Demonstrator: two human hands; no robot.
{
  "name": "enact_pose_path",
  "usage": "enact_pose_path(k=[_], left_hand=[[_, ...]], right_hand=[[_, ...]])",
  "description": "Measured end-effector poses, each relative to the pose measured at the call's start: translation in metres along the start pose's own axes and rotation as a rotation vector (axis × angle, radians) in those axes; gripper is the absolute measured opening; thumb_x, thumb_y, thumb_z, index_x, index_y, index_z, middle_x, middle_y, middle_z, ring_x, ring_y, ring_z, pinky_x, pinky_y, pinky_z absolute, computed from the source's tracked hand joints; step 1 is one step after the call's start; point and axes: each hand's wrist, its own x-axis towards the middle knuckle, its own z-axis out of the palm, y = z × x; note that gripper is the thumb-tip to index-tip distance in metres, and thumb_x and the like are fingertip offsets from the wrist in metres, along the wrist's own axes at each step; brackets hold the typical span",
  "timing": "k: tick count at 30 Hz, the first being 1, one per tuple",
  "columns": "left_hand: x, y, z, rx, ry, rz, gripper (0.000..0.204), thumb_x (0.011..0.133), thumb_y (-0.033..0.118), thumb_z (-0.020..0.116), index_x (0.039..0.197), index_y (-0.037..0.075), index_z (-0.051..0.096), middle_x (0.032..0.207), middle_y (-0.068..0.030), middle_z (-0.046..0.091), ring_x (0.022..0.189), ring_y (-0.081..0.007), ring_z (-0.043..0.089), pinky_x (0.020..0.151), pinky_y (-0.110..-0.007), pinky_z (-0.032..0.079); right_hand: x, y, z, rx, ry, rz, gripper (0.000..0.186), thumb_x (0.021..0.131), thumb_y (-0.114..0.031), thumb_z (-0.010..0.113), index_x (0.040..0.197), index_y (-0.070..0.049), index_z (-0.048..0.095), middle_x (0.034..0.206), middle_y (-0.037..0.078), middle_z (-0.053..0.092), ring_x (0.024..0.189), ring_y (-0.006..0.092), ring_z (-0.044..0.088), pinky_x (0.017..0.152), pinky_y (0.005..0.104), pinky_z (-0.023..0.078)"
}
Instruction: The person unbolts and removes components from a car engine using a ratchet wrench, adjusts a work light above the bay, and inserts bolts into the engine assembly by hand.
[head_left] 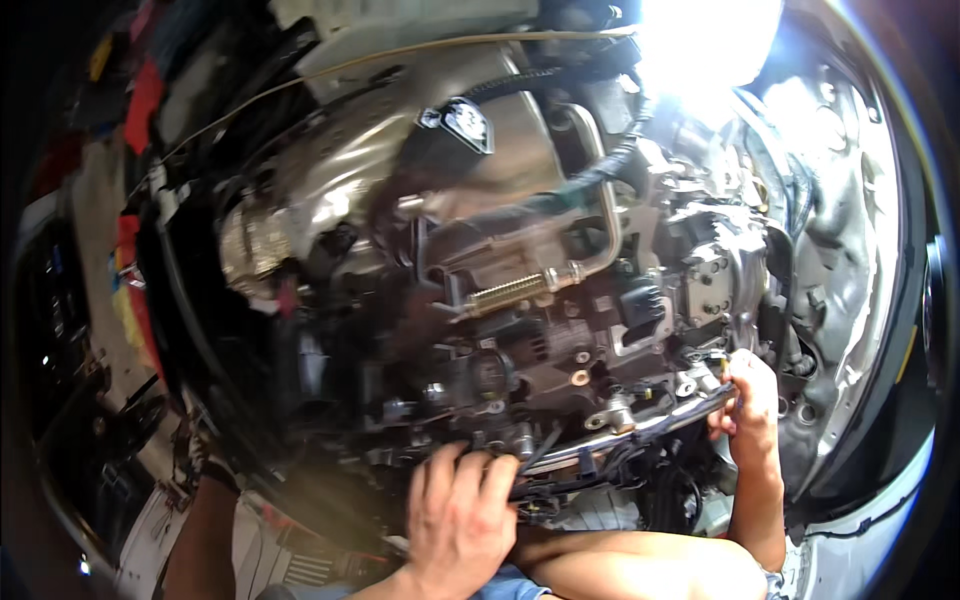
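A large engine (pixel 530 340) fills the middle of the head view. Along its near side runs a bright metal pipe (pixel 600 442), with a black wiring harness (pixel 585 478) beside it. My right hand (pixel 752 395) is closed around the right end of the harness, thumb and fingers pinched near a small connector. At the near edge of the engine, my left hand (pixel 462 510) lies with bent fingers over the harness's left part. Its palm side and what lies under the fingertips are hidden.
A bright lamp (pixel 710 40) glares at the top right. A crinkled silver heat shield (pixel 845 260) stands at the right. Another person's arm (pixel 205 525) with a dark wristband reaches in at lower left. A curved metal tube (pixel 608 200) rises from the engine's top.
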Motion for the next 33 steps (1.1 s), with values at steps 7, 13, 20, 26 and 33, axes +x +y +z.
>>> enact_pose_path(k=[7,13,20,26,33], left_hand=[[0.002,-0.003,0.015,0.097,-0.02,0.037,0.036,0.081,0.014,0.058,0.117,0.007,0.059,0.102,-0.0168,0.062,0.106,-0.0335,0.057,0.09,-0.043,0.048],[-0.024,-0.009,0.005,0.01,0.065,0.03,0.056,0.088,0.016,0.059,0.141,0.007,0.046,0.127,-0.0205,0.052,0.122,-0.0363,0.052,0.11,-0.046,0.039],[-0.064,-0.094,0.002,-0.035,0.216,-0.119,0.061,0.076,0.028,0.078,0.128,0.005,0.054,0.124,-0.0145,0.057,0.113,-0.0324,0.054,0.095,-0.045,0.042],[-0.062,-0.137,-0.009,0.101,0.24,0.031,0.026,0.073,0.0,0.07,0.097,0.005,0.064,0.089,-0.0076,0.061,0.083,-0.0276,0.06,0.074,-0.038,0.046],[-0.067,-0.155,0.007,0.08,0.387,0.077,0.021,0.075,0.008,0.072,0.096,0.007,0.067,0.09,-0.0053,0.06,0.075,-0.0243,0.06,0.068,-0.038,0.046]], right_hand=[[-0.005,0.035,0.022,0.149,0.191,-0.158,0.022,0.098,-0.028,0.056,0.1,-0.006,0.054,0.067,0.005,0.062,0.038,0.0061,0.047,0.032,0.0177,0.034],[0.001,0.053,0.013,0.234,0.283,-0.178,0.028,0.099,-0.029,0.05,0.106,-0.004,0.058,0.063,0.003,0.057,0.043,0.0065,0.045,0.035,0.0197,0.027],[-0.003,0.054,0.031,0.215,0.326,-0.273,0.019,0.099,-0.027,0.051,0.096,-0.01,0.058,0.06,0.0,0.053,0.044,0.0069,0.043,0.038,0.0202,0.029],[0.008,0.088,-0.017,0.176,0.142,-0.378,0.048,0.094,-0.04,0.06,0.126,-0.005,0.051,0.084,0.007,0.059,0.059,0.0113,0.054,0.045,0.0204,0.035],[0.0,0.053,0.0,0.264,0.191,-0.184,0.028,0.097,-0.031,0.054,0.108,-0.005,0.056,0.077,0.004,0.061,0.055,0.0118,0.057,0.038,0.0195,0.037]])
